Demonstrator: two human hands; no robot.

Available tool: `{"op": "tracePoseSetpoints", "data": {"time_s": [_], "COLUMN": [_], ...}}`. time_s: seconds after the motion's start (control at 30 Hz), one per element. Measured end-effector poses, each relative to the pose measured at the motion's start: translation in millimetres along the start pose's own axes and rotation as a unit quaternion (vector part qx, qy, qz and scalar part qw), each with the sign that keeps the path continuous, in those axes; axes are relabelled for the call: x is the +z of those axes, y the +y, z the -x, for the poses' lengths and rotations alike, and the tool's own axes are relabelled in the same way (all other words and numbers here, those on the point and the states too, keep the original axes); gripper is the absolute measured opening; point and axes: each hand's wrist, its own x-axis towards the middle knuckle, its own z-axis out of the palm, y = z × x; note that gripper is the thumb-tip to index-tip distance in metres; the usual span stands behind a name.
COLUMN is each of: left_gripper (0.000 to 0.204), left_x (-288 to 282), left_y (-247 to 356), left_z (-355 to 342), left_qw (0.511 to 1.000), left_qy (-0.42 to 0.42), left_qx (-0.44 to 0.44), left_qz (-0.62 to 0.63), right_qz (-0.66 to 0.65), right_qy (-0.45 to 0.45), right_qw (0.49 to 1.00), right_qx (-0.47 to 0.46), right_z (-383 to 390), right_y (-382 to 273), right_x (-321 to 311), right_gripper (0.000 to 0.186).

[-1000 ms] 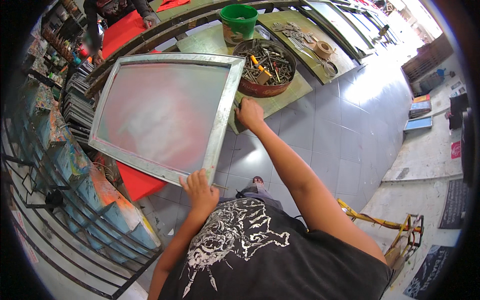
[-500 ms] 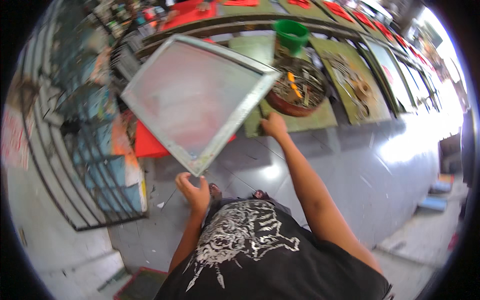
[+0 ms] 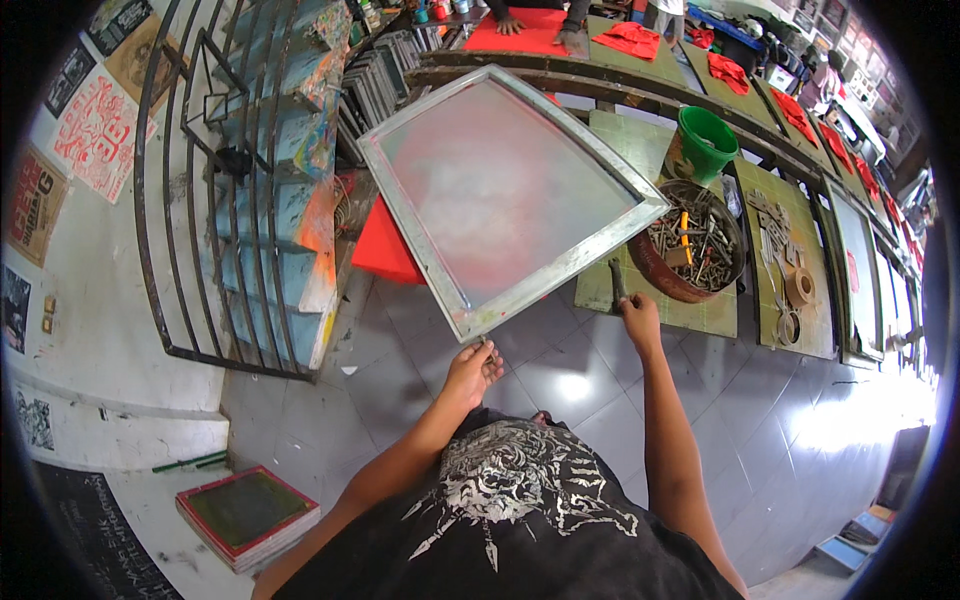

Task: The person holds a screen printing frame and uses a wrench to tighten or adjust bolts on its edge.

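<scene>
L hand (image 3: 474,373) — at screen (image 3: 500,190), R (image 3: 642,322) w/ tool (image 3: 617,279)

both arms (image 3: 672,440) extend forward, left fingers (image 3: 492,364) half curled, right fingers (image 3: 631,308) clenched.

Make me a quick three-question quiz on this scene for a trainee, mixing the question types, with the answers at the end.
1. Multiple choice: What are the fingers of the right hand touching?
A) the roll of tape
B) the dark slim tool
C) the yellow item in the tin

2. True or false: The green bucket stands inside the round tin of metal parts.

3. Fill in the blank: The hand at the near corner of the framed mesh screen is the person's ____ hand.

Key: 1. B; 2. False, it stands just beyond the tin; 3. left.
</scene>
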Motion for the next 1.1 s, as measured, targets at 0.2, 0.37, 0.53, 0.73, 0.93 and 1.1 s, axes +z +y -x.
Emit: {"op": "tracePoseSetpoints", "data": {"time_s": [0.2, 0.37, 0.53, 0.73, 0.93, 1.1], "left_gripper": [0.009, 0.009, 0.01, 0.012, 0.011, 0.015], "left_x": [-2.6, 10.1, 7.3, 9.0, 8.4, 8.0], "left_y": [-10.3, -9.5, -17.6, -18.4, -16.9, -17.1], "left_z": [-15.0, -5.2, -13.6, -17.2, -16.6, -14.0], "left_qw": [0.999, 0.999, 0.999, 0.998, 0.998, 0.999], "left_qy": [0.001, 0.024, 0.03, 0.053, 0.056, 0.045], "left_qx": [0.017, 0.029, 0.031, 0.02, 0.015, 0.022], "left_qz": [0.04, 0.004, 0.018, 0.023, 0.017, 0.013], "right_qz": [-0.333, -0.379, -0.322, -0.338, -0.327, -0.212], "right_qy": [-0.126, -0.089, -0.095, -0.063, -0.051, -0.04], "right_qw": [0.922, 0.907, 0.936, 0.933, 0.938, 0.976], "right_qx": [0.149, 0.162, 0.108, 0.109, 0.102, 0.002], "right_z": [39.0, 83.1, 93.0, 88.6, 89.7, 100.0], "right_y": [12.5, 10.6, 24.5, 21.6, 19.4, 7.2], "right_x": [-12.5, -15.2, -16.3, -12.5, -7.9, -4.8], "right_gripper": [0.013, 0.011, 0.012, 0.014, 0.014, 0.013]}}
